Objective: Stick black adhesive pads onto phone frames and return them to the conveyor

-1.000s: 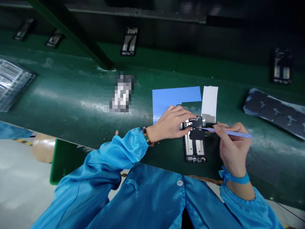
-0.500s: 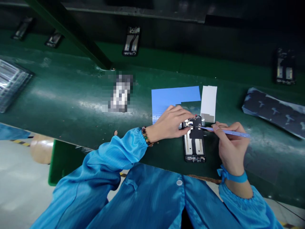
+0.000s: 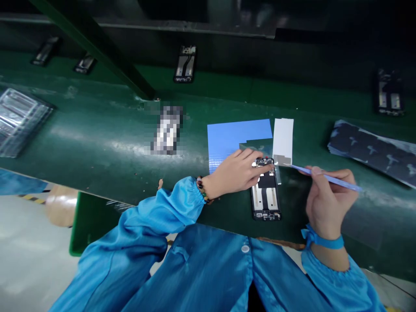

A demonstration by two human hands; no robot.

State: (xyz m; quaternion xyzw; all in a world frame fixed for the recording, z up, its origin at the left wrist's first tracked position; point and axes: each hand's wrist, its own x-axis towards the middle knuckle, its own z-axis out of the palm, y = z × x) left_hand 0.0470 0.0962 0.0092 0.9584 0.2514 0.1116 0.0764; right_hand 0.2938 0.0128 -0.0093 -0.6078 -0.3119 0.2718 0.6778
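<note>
An opened phone, its inner parts showing, lies upright in front of me on the green bench. My left hand rests across its upper left part, fingers stretched out, with one fingertip pressed on the black area near the top. My right hand is closed around blue-violet tweezers. Their tip points left, at the lower end of a white strip, where a grey patch shows. Whether the tip pinches anything is too small to tell. A narrow clear film lies along the phone's right edge.
A blue sheet lies behind my left hand. Dark printed sheets are stacked at right, clear trays at far left. Another opened phone stands farther back. A slanted green post meets the bench. A green bin is below.
The tweezers have moved right, off the phone to the white strip's lower end. My left index finger now reaches farther across the phone's top. The clear film shows more beside the phone.
</note>
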